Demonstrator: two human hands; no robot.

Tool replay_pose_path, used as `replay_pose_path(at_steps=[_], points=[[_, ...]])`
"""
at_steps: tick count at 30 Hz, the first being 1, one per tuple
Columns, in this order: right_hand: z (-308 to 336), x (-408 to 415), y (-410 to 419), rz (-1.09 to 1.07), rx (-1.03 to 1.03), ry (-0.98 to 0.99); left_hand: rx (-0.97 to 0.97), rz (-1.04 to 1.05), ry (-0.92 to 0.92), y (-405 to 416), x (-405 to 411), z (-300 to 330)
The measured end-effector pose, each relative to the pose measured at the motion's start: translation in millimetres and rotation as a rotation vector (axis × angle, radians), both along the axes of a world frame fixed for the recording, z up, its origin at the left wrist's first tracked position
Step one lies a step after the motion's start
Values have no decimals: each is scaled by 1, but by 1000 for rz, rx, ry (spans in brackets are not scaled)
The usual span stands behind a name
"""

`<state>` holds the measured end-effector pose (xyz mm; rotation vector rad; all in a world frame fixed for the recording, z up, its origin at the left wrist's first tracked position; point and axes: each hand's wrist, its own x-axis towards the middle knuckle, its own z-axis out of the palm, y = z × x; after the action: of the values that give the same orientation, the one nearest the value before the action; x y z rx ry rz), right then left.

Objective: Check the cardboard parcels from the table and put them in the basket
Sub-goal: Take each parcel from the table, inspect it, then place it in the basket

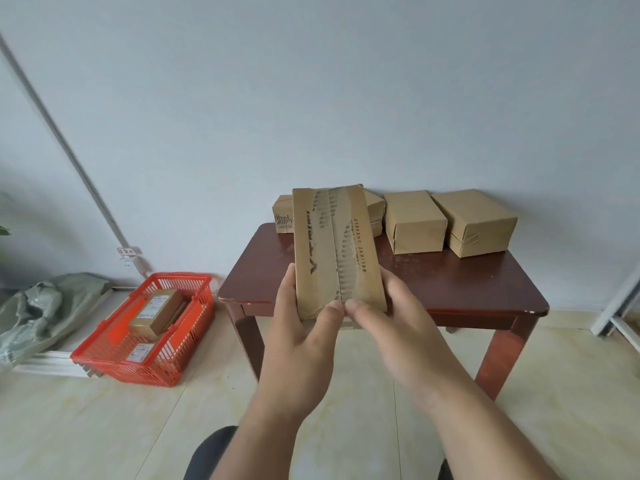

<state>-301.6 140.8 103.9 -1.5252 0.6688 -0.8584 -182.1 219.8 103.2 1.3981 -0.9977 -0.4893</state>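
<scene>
I hold a flat cardboard parcel (336, 247) upright in front of the table, its taped face with dark print toward me. My left hand (304, 327) grips its lower left edge and my right hand (388, 320) grips its lower right edge, both thumbs on the front. Two plain parcels (414, 221) (476, 221) stand at the back of the dark red table (450, 285). Another printed parcel (283, 214) shows partly behind the held one. On the floor to the left sits a red basket (194, 313) with two parcels (156, 311) (140, 351) inside.
A grey-green bag (38, 306) lies on the floor left of the basket, beside a white board. A conduit runs down the wall to a socket (130, 261). A white metal frame (616, 306) stands at the right. Light floor tiles lie below my arms.
</scene>
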Motion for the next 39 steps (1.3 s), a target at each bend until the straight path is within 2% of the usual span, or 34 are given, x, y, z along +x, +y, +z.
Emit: replay_pose_path(at_steps=[7, 13, 17, 22, 29, 34, 39], points=[[-18, -14, 12, -23, 48, 38, 22, 87, 34, 16, -17, -23], [-24, -11, 21, -144, 26, 60, 48, 182, 83, 21, -31, -30], [-26, -10, 28, -150, -1, 48, 24, 220, 97, 18, -24, -28], [-28, -12, 26, -144, -18, 51, 6, 230, 106, 17, -20, -24], [-33, -1, 20, -266, 2, 72, 44, 213, 100, 17, -19, -31], [-36, -5, 26, -222, -61, 95, 40, 233, 145, 12, -12, -33], [-37, -8, 26, -224, -107, 114, 57, 220, 95, 11, -10, -35]])
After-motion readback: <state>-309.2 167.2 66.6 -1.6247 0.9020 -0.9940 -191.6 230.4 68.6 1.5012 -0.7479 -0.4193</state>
